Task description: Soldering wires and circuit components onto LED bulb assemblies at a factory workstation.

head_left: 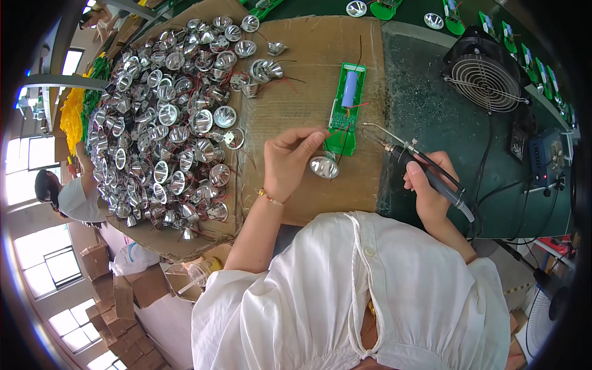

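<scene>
My left hand [287,157] is closed in a pinch, with a thin wire at its fingertips. Just below them a silver lamp reflector [324,167] rests against the lower end of a green plastic housing [348,145]. A blue-violet cylindrical battery [350,90] sits in the housing, and red and black wires stick out around it. In my right hand [431,184] is a soldering iron [445,190] with a thin metal feed tube [390,133] alongside. Its tip end points left toward the housing's wires; contact cannot be made out.
Many silver reflectors [167,115] with wires are heaped on the left, on cardboard [290,203]. At right stand a fan with a wire guard [484,82] and a blue control box [539,161]. Green housings [453,21] line the far edge. A person [80,196] works at far left.
</scene>
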### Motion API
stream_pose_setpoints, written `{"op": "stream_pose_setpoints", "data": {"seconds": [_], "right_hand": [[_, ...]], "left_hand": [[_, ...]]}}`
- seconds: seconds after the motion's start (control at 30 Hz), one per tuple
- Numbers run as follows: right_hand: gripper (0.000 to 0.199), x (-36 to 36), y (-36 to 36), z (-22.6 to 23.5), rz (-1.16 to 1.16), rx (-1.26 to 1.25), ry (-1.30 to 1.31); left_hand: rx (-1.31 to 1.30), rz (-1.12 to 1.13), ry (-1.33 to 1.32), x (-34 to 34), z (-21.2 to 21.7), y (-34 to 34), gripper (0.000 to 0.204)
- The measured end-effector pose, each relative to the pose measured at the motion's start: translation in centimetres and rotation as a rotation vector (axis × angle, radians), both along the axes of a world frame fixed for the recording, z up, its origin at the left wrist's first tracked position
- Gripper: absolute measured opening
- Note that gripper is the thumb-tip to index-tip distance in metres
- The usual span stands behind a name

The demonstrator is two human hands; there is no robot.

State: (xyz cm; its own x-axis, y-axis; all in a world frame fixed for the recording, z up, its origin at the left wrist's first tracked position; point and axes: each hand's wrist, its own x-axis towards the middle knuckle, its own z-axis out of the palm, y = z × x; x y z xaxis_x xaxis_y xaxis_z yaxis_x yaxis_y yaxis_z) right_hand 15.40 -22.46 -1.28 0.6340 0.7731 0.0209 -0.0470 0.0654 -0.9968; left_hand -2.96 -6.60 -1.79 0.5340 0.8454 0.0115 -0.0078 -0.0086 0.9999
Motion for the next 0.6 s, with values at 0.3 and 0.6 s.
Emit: {"op": "stream_pose_setpoints", "data": {"seconds": [0.3, 0.6], "right_hand": [[0.018, 0.1, 0.5, 0.2, 0.021, -0.009, 0.01], [0.017, 0.1, 0.9, 0.1, 0.055, -0.014, 0.029]], "left_hand": [[-0.269, 0.021, -0.221, 0.9, 1.0, 1.3, 0.01], [-0.082, 0.001, 0.199, 1.5, 1.3, -0.1, 0.011]]}}
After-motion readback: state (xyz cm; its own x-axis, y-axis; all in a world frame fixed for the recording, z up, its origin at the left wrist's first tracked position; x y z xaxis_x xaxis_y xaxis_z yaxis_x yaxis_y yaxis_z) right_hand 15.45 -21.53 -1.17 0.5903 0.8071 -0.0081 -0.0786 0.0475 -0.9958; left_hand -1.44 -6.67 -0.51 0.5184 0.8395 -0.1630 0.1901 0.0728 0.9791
